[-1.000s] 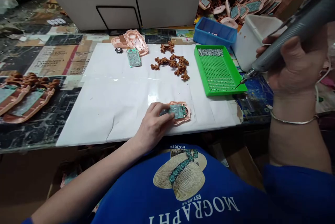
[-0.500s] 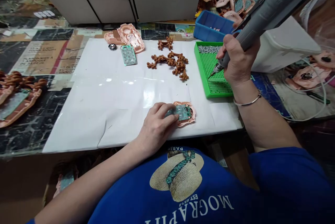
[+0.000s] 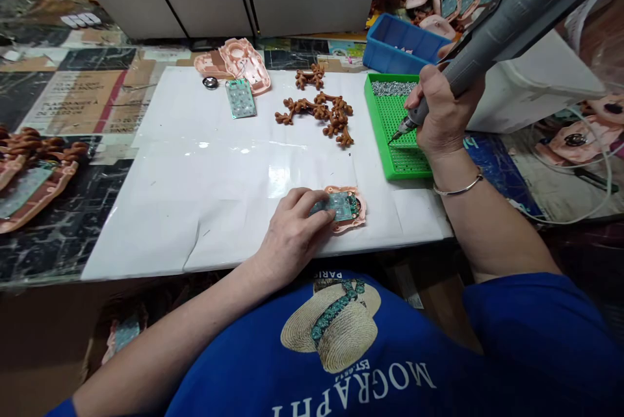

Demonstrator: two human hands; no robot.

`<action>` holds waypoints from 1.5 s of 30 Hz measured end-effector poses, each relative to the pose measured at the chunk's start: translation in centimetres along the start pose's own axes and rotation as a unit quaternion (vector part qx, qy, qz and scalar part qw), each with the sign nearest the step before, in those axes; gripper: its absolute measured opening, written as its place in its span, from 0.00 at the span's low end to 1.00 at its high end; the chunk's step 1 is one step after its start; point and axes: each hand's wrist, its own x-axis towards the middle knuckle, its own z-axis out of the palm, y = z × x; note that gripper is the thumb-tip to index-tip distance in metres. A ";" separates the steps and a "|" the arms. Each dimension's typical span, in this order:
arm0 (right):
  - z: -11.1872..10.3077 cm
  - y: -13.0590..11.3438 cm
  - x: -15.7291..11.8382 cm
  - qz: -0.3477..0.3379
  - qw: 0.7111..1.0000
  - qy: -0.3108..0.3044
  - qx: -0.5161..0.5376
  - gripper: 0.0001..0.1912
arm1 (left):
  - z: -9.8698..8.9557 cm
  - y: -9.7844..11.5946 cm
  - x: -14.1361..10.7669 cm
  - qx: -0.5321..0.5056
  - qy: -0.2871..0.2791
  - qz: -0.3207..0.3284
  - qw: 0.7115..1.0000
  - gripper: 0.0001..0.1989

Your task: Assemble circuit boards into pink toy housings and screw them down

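Note:
Near the front edge of the white work sheet, my left hand (image 3: 297, 228) is closed over the left end of a pink plastic shell (image 3: 361, 217) with a green circuit board (image 3: 342, 206) lying in it. The hand covers part of both. My right hand (image 3: 446, 105) wraps round a grey electric screwdriver (image 3: 480, 56), which slants down to the left. Its bit tip touches or hovers just over the perforated plate of a green screw tray (image 3: 389, 167); I cannot tell which. Loose silver screws (image 3: 392, 88) lie heaped at the tray's far end.
Brown branch-shaped plastic pieces (image 3: 336, 119) lie mid-sheet. Behind them to the left are another pink shell (image 3: 248, 63), a circuit board (image 3: 240, 99) and a round speaker (image 3: 210, 82). A blue bin (image 3: 397, 47) stands behind the tray. More shells (image 3: 29, 183) are piled at left.
The view has shifted very slightly. My left hand stays on the shell, and the screwdriver's tip remains over the green tray in nearly the same spot.

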 end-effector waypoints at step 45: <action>1.1 -9.4 -7.6 -0.072 0.947 -0.105 0.296 0.13 | -0.5 -0.1 0.9 0.092 -0.100 0.085 0.987 0.08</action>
